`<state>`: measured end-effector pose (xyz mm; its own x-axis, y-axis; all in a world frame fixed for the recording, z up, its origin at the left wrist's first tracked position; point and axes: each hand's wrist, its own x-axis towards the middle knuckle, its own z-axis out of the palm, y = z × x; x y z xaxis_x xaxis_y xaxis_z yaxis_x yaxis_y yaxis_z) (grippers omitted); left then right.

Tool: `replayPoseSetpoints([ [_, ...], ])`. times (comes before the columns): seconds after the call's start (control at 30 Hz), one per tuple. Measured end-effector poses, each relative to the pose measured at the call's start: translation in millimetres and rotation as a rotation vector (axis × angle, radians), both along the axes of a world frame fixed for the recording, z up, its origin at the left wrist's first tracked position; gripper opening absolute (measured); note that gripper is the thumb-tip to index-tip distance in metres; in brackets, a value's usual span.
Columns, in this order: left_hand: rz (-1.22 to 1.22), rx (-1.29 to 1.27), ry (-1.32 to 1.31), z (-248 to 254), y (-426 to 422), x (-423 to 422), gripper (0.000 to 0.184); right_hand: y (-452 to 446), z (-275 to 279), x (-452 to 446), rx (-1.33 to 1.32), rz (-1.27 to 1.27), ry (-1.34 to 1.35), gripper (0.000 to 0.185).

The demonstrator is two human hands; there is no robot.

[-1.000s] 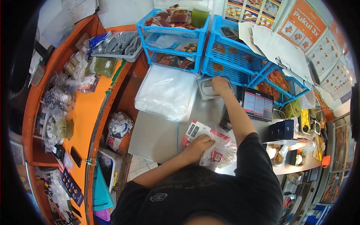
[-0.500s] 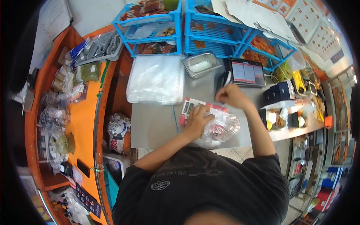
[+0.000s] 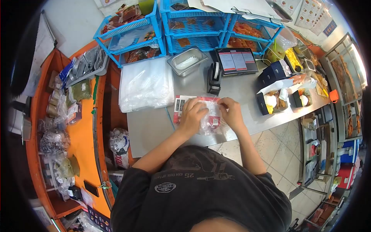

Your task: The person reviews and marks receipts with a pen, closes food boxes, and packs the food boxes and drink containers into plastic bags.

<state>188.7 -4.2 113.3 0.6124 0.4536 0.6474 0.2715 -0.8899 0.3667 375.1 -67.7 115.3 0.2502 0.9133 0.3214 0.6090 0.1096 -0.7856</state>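
Note:
On the steel counter in front of me lies a flat red-and-white packet [image 3: 178, 110] with a crinkled clear plastic bag [image 3: 207, 127] over part of it. My left hand [image 3: 192, 116] rests on the packet with its fingers curled onto the bag. At the packet's right edge, my right hand [image 3: 232, 113] has its fingers pinched together against the plastic; the exact spot between the fingertips is too small to make out. Just beyond the packet stands a black tape dispenser [image 3: 214, 78], touched by neither hand.
A stack of clear plastic bags [image 3: 146, 85] lies at left, beside a metal tray [image 3: 187, 61]. Behind are a tablet [image 3: 237, 62] and blue crates [image 3: 195, 27]. Open food boxes [image 3: 272, 102] stand on the right. An orange counter [image 3: 83, 135] runs along the left.
My right hand has come from near the tape dispenser down to the packet's right edge. The puffed-out bag now lies flatter. My left hand stays on the packet, and the view has shifted.

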Motion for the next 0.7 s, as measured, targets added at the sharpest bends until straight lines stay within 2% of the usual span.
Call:
replayPoseSetpoints([
  [0.07, 0.043, 0.073, -0.01, 13, -2, 4, 0.022, 1, 0, -14, 0.014, -0.006, 0.029, 0.011],
  [0.1, 0.066, 0.108, -0.012, 17, -3, 4, 0.023, 2, -6, -19, 0.077, 0.045, -0.078, 0.014],
  [0.23, -0.092, -0.246, 0.319, 14, 7, 5, 0.024, 5, -13, -21, 0.046, 0.11, 0.011, 0.014],
  [0.33, -0.096, -0.262, 0.278, 25, 10, 12, 0.021, 9, -18, -11, 0.048, 0.192, 0.102, 0.013],
  [0.43, -0.144, -0.414, 0.428, 34, 22, 21, 0.014, 11, -19, -4, 0.084, 0.29, 0.005, 0.012],
  [0.53, -0.112, -0.551, 0.39, 52, 33, 24, 0.014, 4, -15, -12, -0.062, 0.123, 0.13, 0.014],
  [0.57, -0.032, -0.859, 0.466, 53, 42, 21, 0.015, -3, -10, -17, -0.029, 0.077, 0.123, 0.016],
  [0.67, -0.021, -1.622, -0.041, 6, 39, 10, 0.022, -28, 3, -36, 0.09, -0.016, 0.095, 0.022],
  [0.7, -0.002, -1.724, -0.139, 6, 34, 6, 0.025, -35, 1, -44, 0.129, -0.015, 0.082, 0.023],
])
